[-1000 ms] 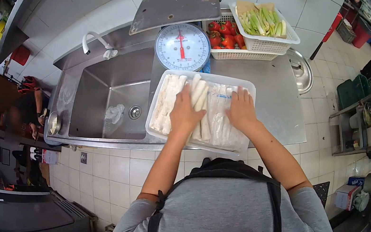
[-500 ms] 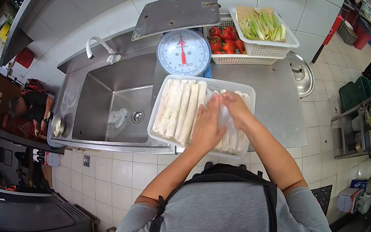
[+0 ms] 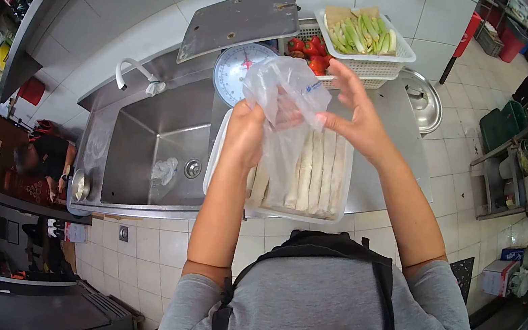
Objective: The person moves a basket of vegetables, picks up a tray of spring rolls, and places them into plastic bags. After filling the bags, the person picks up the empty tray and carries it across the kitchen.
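Note:
My left hand (image 3: 245,131) is closed on one side of a clear plastic bag (image 3: 288,97), which has blue print near its top right. The bag is held up over a white plastic tub (image 3: 343,197) of pale, floury rolls (image 3: 317,173) lying side by side, and covers part of them. At the bag's right edge is my right hand (image 3: 356,117), its fingers spread and its thumb by the plastic. Behind the bag stands a round dial scale (image 3: 229,71), partly covered by it.
A steel sink (image 3: 157,149) with a white tap (image 3: 135,67) lies left. Behind are a grey board (image 3: 238,18), red peppers (image 3: 316,63) and a basket (image 3: 389,61) of cut green stalks. A steel lid (image 3: 433,108) sits right. Another person (image 3: 47,156) is far left.
Both hands have risen from the rolls, lifting and opening out the plastic bag. My left hand has moved left and my right hand has spread its fingers. The view has shifted slightly.

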{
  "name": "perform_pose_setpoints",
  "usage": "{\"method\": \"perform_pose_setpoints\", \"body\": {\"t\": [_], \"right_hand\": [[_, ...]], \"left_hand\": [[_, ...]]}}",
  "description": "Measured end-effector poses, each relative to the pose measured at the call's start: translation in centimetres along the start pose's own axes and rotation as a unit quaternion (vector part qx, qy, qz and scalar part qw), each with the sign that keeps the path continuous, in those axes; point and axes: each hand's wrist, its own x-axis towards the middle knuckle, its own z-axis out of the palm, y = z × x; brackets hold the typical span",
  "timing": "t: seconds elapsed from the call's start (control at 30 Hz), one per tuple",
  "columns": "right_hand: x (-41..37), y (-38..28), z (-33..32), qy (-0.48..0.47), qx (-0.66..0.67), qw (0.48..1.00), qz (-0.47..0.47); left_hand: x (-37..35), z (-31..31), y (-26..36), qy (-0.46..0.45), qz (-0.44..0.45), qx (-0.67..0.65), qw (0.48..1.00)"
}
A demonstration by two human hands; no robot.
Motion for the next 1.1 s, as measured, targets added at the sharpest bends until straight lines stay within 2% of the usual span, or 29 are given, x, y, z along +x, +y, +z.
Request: {"method": "perform_pose_setpoints", "body": {"t": [0.03, 0.13, 0.27, 0.37, 0.43, 0.47, 0.5, 0.57, 0.6, 0.67, 0.77, 0.87, 1.0, 1.1], "right_hand": [[-0.1, 0.5, 0.1, -0.008, 0.008, 1.000, 0.010], [0.1, 2.2, 1.0, 0.011, -0.036, 0.993, -0.112], [0.7, 1.1, 1.8, 0.080, -0.248, 0.945, -0.197], [2.2, 2.4, -0.1, 0.036, -0.092, 0.994, -0.056], [3.5, 2.8, -0.6, 0.083, 0.027, 0.995, -0.039], [3.9, 2.5, -0.5, 0.106, 0.087, 0.990, -0.030], [4.1, 2.1, -0.5, 0.093, 0.091, 0.989, -0.066], [3.7, 0.2, 1.1, 0.103, -0.013, 0.984, -0.147], [3.4, -1.0, 2.3, 0.108, -0.066, 0.974, -0.187], [3.7, -1.8, 3.2, 0.102, -0.135, 0.969, -0.181], [5.9, -1.7, 1.6, 0.089, -0.140, 0.980, -0.109], [6.9, -1.4, -0.5, 0.050, 0.090, 0.994, 0.021], [6.8, -1.2, -2.1, 0.039, 0.022, 0.994, 0.101], [6.4, -0.5, -1.2, 0.060, -0.020, 0.990, 0.125]], "left_hand": [[0.3, 0.1, 0.5, -0.001, -0.009, 0.002, 1.000], [1.7, -1.3, -1.4, -0.044, -0.058, 0.083, 0.994], [2.2, -1.6, -3.1, -0.071, -0.107, 0.116, 0.985], [2.2, -2.2, -2.6, -0.107, -0.104, 0.099, 0.984], [2.0, -3.0, -1.3, -0.144, -0.074, 0.085, 0.983], [2.1, -3.2, -0.9, -0.119, -0.062, 0.080, 0.988], [2.3, -3.5, -0.4, -0.094, -0.050, 0.076, 0.991], [3.1, -3.7, -0.2, -0.051, -0.024, 0.084, 0.995], [3.2, -3.2, 0.4, -0.060, -0.018, 0.086, 0.994], [2.9, -1.9, 1.8, -0.077, -0.008, 0.090, 0.993], [3.0, -2.1, 3.8, -0.138, -0.059, 0.050, 0.987], [3.4, -5.6, 4.0, -0.124, -0.047, 0.061, 0.989], [3.8, -9.1, 4.1, 0.069, 0.052, 0.118, 0.989], [3.4, -7.6, 4.4, 0.152, 0.241, 0.194, 0.939]]}}
